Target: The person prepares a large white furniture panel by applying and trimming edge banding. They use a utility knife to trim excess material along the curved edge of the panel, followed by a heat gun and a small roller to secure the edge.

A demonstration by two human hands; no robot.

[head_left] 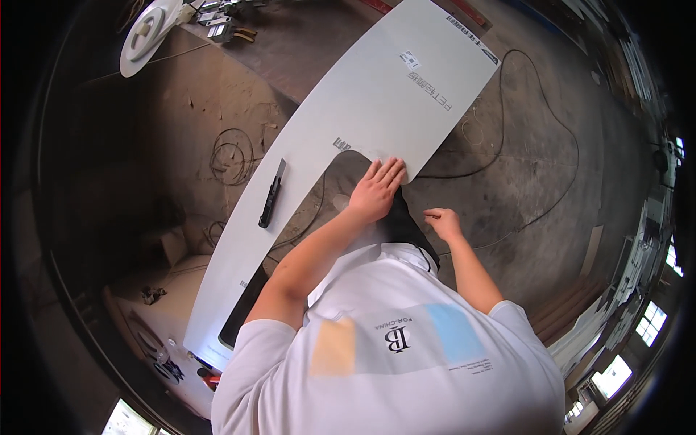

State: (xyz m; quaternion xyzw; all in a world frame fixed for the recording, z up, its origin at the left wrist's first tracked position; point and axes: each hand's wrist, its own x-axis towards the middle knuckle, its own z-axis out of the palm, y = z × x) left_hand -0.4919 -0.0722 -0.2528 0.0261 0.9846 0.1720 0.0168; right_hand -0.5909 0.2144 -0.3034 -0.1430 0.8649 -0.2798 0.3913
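A long white board (370, 87) with a deep, rounded cut-out lies in front of me, running from the lower left to the upper right. My left hand (373, 190) rests flat at the cut-out's right edge, with its fingers stretched onto the board. Off to the right, apart from the board, my right hand (444, 222) hangs in the air with its fingers curled together; nothing shows in them. A black utility knife (272, 194) with its blade out lies on the board, left of the cut-out.
A brown tabletop (279, 61) with clamp-like metal parts (221, 30) and yellow-handled pliers (245, 35) stands at the far left, beside a white round fixture (145, 36). A black cable (576, 152) loops over the right floor; coiled wire (232, 156) lies left. Stacked boards (580, 312) stand right.
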